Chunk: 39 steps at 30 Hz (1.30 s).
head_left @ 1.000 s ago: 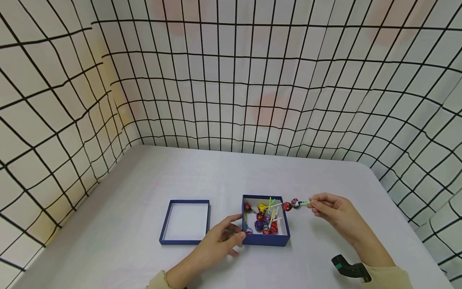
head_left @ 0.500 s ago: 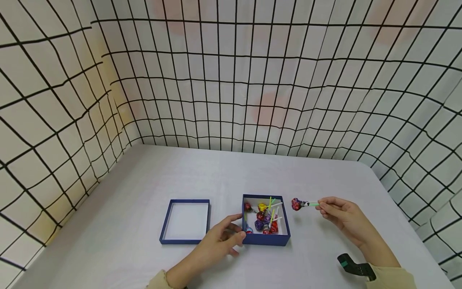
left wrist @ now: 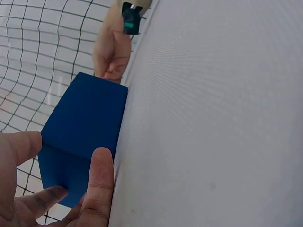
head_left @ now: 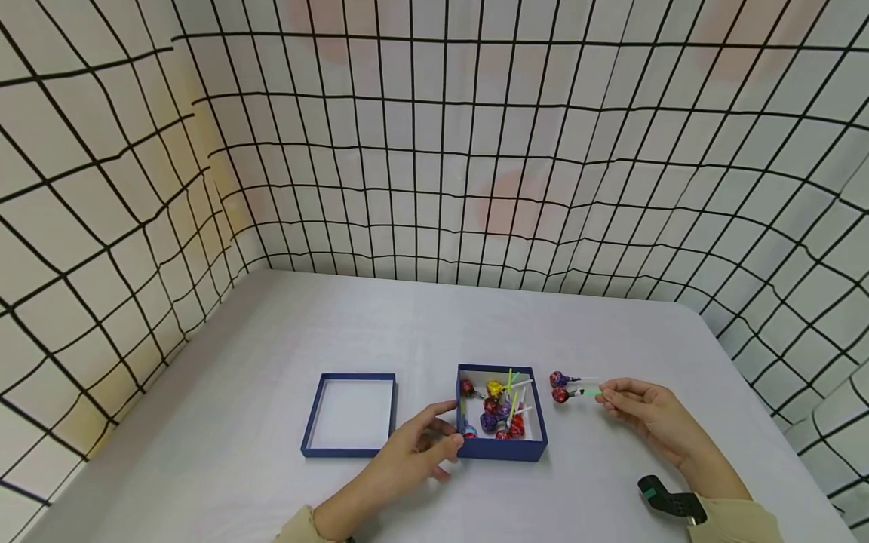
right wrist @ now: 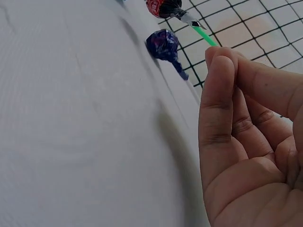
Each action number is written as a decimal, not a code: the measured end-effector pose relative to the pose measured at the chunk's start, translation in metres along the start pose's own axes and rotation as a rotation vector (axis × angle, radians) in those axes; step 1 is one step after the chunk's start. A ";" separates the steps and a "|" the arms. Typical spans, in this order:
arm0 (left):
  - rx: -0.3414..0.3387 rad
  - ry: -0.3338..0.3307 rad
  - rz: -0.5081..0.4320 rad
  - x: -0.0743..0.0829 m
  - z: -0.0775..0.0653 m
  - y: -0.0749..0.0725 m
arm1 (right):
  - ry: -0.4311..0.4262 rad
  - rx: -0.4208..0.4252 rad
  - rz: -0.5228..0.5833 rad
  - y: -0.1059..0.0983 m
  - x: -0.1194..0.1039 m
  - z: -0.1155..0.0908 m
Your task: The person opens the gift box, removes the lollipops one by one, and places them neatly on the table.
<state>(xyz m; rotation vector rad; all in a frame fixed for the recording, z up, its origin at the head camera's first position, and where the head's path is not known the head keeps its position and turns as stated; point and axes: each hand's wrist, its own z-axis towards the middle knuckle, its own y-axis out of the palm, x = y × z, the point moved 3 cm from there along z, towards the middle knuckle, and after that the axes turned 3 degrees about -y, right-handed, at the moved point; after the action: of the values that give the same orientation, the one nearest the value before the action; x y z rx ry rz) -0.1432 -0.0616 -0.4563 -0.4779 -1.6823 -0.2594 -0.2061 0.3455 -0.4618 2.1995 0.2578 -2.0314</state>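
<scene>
My right hand (head_left: pixel 641 411) pinches the green stick of a red-wrapped lollipop (head_left: pixel 560 394) between thumb and fingertips. Behind it in the head view, a purple-wrapped lollipop (head_left: pixel 558 378) with a white stick lies on the table, its head pointing the same way. Left of them stands a blue box (head_left: pixel 502 450), white inside, with several lollipops (head_left: pixel 498 415) in red, purple and yellow wrappers. My left hand (head_left: pixel 414 452) touches the box's left end with spread fingertips, the thumb at the near corner. The left wrist view shows these fingers against the blue wall (left wrist: pixel 85 118).
A shallow blue-edged box lid (head_left: pixel 356 415), white inside, lies on the white-covered table (head_left: pixel 434 324) left of the box, close to my left forearm. A black device (head_left: pixel 672 501) is worn at my right wrist. Walls with a black grid (head_left: pixel 441 151) surround the table.
My right hand has drawn the red lollipop rightward, away from the box's right edge and alongside the purple one. My left hand and the box stay in place.
</scene>
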 end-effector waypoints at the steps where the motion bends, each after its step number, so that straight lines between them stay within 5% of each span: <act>1: 0.000 0.000 0.000 0.000 0.000 0.000 | 0.002 0.002 -0.008 -0.001 0.001 0.000; 20: 0.004 -0.013 0.002 -0.001 0.000 0.000 | 0.001 0.017 -0.073 -0.003 0.008 0.001; 31: -0.001 -0.011 0.009 -0.001 0.001 0.000 | 0.043 0.105 -0.312 0.002 0.003 0.000; 39: -0.003 -0.012 0.003 -0.002 0.001 -0.001 | 0.027 0.138 -0.376 0.002 0.005 0.001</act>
<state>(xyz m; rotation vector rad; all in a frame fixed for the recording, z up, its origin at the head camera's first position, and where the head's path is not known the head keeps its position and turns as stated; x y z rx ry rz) -0.1439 -0.0626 -0.4583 -0.4847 -1.6925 -0.2570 -0.2065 0.3431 -0.4672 2.4127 0.5926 -2.2661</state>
